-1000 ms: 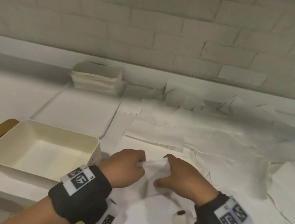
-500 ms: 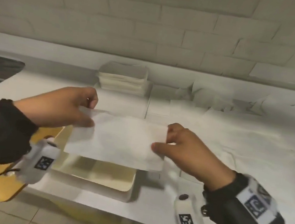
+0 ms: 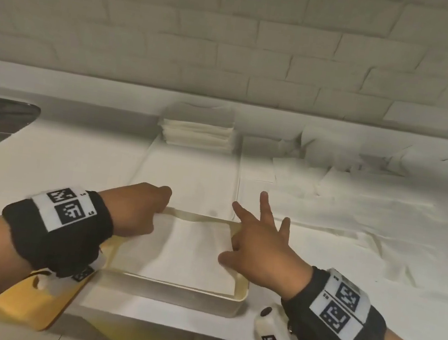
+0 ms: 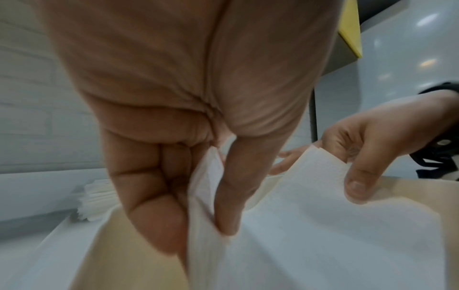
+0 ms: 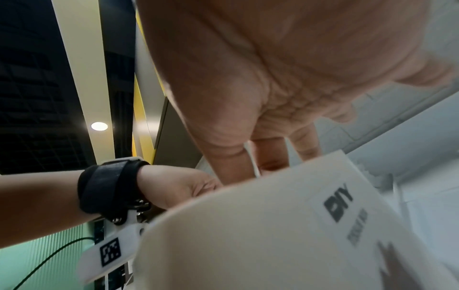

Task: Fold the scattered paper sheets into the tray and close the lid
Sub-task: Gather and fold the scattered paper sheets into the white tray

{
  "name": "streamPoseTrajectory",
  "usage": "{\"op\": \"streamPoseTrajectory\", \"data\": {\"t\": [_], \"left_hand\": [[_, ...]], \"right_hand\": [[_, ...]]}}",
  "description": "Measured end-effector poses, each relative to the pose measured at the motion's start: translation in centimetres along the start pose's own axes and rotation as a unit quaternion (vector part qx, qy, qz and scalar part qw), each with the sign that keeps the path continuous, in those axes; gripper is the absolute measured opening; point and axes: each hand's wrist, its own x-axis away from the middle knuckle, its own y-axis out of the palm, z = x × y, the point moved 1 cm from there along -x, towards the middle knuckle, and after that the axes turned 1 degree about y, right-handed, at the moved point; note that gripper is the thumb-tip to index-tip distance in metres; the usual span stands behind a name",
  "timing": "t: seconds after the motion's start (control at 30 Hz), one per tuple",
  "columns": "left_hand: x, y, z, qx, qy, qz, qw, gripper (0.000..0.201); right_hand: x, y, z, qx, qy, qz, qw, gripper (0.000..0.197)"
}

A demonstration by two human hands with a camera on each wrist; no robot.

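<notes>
Head view: a folded paper sheet (image 3: pixel 185 253) lies in the cream tray (image 3: pixel 179 293) at the near edge of the counter (image 3: pixel 45 162). Left hand (image 3: pixel 136 212) pinches the sheet's left edge; right hand (image 3: pixel 257 249) pinches its right edge, other fingers spread. Scattered sheets (image 3: pixel 356 205) lie to the right, a stack (image 3: pixel 199 131) beyond

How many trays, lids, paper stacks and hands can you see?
Cream plastic tray: 1
Flat white lid behind the tray: 1
Stack of folded white paper: 1
Hands, left hand and right hand: 2
Total: 5
</notes>
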Motion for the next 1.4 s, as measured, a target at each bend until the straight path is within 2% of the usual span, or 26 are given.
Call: {"op": "streamPoseTrajectory", "data": {"t": [0.07,0.13,0.2,0.27,0.33,0.4,0.5,0.57,0.63,0.73,0.83,0.9,0.93,1.03,1.07,1.2,1.3,1.4], "left_hand": [[-0.2,0.0,-0.2,-0.004,0.009,-0.011,1.000,0.024],[-0.3,-0.4,-0.3,-0.014,0.016,-0.006,1.000,0.022],[-0.2,-1.2,-0.1,-0.043,0.018,0.011,0.999,0.022],[-0.2,-2.3,0.8,-0.070,0.018,0.033,0.997,0.022],[-0.6,-3.5,2.3,-0.081,0.021,0.046,0.995,0.025],[-1.3,-4.6,4.4,-0.065,0.029,0.053,0.996,0.028],[-3.0,-5.8,8.0,-0.037,0.068,0.080,0.994,0.029],[-4.1,-6.0,10.2,-0.016,0.091,0.096,0.991,0.028],[-5.2,-6.0,12.2,0.001,0.107,0.099,0.989,0.026],[-6.6,-5.8,14.4,0.032,0.127,0.099,0.986,0.028],[-7.6,-5.7,15.3,0.056,0.162,0.124,0.977,0.066],[-7.5,-6.1,15.4,0.066,0.186,0.148,0.969,0.073],[-7.3,-6.4,15.1,0.075,0.201,0.165,0.963,0.065],[-5.3,-7.5,12.9,0.139,0.225,0.193,0.945,0.016],[-4.5,-7.9,11.6,0.158,0.213,0.182,0.947,0.005],[-1.9,-7.7,5.8,0.127,0.133,0.072,0.980,0.023],[-0.8,-5.9,3.1,0.090,0.085,-0.031,0.992,0.018],[-0.7,-4.0,1.8,0.040,0.071,-0.095,0.992,0.018]], "right_hand": [[0.4,-0.1,0.0,-0.005,-0.009,0.021,1.000,0.026],[1.1,-1.3,0.7,-0.075,-0.019,0.082,0.994,0.017],[1.7,-3.5,2.7,-0.149,-0.017,0.158,0.976,0.012],[1.3,-5.7,6.2,-0.164,0.018,0.194,0.967,0.009],[-0.5,-7.1,10.7,-0.093,0.081,0.168,0.978,0.013],[-2.5,-7.0,14.7,0.032,0.141,0.103,0.984,0.030],[-4.7,-5.4,18.3,0.181,0.155,0.034,0.971,0.045],[-5.8,-4.8,19.1,0.248,0.137,0.024,0.959,0.038],[-6.3,-5.0,19.3,0.283,0.118,0.066,0.949,0.024],[-6.1,-6.4,18.9,0.246,0.078,0.143,0.956,0.030],[-4.2,-9.4,15.7,0.164,-0.016,0.169,0.972,0.028],[-2.0,-11.4,12.0,0.120,-0.087,0.170,0.974,0.026],[-0.8,-12.2,10.2,0.113,-0.119,0.175,0.971,0.024],[1.6,-13.5,6.3,0.053,-0.165,0.159,0.972,0.014],[1.8,-13.4,5.7,0.023,-0.169,0.147,0.974,0.012],[1.2,-11.3,4.2,-0.094,-0.175,0.094,0.976,0.011],[0.0,-8.0,2.7,-0.070,-0.184,0.098,0.976,0.013],[-0.8,-4.6,1.6,-0.030,-0.146,0.082,0.985,0.023]]}}
